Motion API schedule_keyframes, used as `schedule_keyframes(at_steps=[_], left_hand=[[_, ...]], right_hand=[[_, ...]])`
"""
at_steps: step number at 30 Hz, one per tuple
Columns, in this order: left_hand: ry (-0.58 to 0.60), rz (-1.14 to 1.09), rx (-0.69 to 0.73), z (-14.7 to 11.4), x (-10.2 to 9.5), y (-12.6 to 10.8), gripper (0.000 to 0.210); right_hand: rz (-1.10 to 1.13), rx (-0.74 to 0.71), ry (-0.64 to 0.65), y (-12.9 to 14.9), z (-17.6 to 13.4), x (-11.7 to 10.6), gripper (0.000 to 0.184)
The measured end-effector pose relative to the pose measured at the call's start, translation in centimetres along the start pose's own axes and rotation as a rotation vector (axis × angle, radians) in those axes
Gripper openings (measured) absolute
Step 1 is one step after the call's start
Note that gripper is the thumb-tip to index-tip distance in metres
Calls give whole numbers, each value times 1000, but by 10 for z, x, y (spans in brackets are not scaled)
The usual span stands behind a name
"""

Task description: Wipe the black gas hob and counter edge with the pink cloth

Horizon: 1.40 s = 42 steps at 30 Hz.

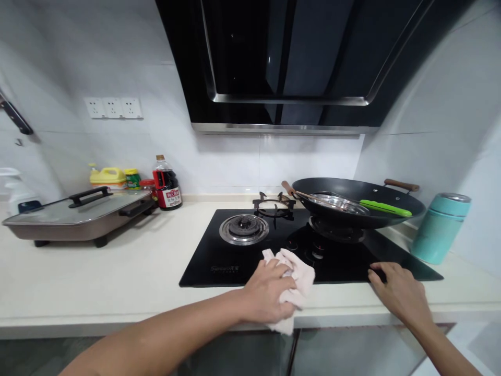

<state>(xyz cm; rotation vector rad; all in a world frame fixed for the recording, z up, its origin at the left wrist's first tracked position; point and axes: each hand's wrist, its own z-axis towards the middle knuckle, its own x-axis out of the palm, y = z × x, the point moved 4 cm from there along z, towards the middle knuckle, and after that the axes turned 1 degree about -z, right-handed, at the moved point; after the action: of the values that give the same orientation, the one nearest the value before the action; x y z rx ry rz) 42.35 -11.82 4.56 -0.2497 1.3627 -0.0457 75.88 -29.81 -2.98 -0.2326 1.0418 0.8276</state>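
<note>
My left hand (270, 292) grips a crumpled pale pink cloth (299, 274) at the front edge of the black glass gas stove (211, 256). Part of the cloth hangs down past the counter edge. On the stove's front right edge rests my right hand (401, 290), its fingers curled; whether anything is under them is hidden. Behind the cloth are the stove's control knobs (318, 249). The left burner (244, 228) is uncovered, and its black pot support (274, 206) stands behind it near the wall.
A large wok (383, 214) with a metal lid-like piece and a green-handled utensil (385, 208) sits on the right burner. A turquoise tumbler (442, 230) stands at right. An electric pan (78, 216) and soy sauce bottle (167, 185) are left. The range hood (285, 115) overhangs the stove.
</note>
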Motion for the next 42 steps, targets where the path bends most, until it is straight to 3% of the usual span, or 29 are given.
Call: schedule_keyframes(at_steps=[3,7,10,13,20,27,30,33,36,38,42], left_hand=[[58,-93,41,22,19,-29,48],[126,-163,-48,75,42,-59,69],[143,-167,-107,108,48,-69,73],[153,-177,-119,118,44,-67,70],[178,-168,-27,85,23,-54,62],[111,-146,-95,43,13,-35,59],[59,-134,-135,39,18,-34,58],[21,-102,-168,42,24,-39,55],[24,-83,-205,41,26,-43,60],[22,-90,-201,34,23,-45,69],[-16,-103,-170,6,14,-40,80]], right_hand=[[-5,5,0,0,0,0,53],[-8,-3,0,0,-2,0,53],[-8,-14,-5,-2,-2,0,52],[-2,-18,-5,-4,-1,0,52],[-8,-18,6,1,-1,-4,51],[38,4,3,-2,0,-3,51],[170,54,-81,3,1,-15,50],[461,-10,-109,38,-6,-32,51],[675,-210,107,100,-23,-36,57],[657,-314,279,136,-36,-29,67],[528,-360,488,170,-40,-11,84]])
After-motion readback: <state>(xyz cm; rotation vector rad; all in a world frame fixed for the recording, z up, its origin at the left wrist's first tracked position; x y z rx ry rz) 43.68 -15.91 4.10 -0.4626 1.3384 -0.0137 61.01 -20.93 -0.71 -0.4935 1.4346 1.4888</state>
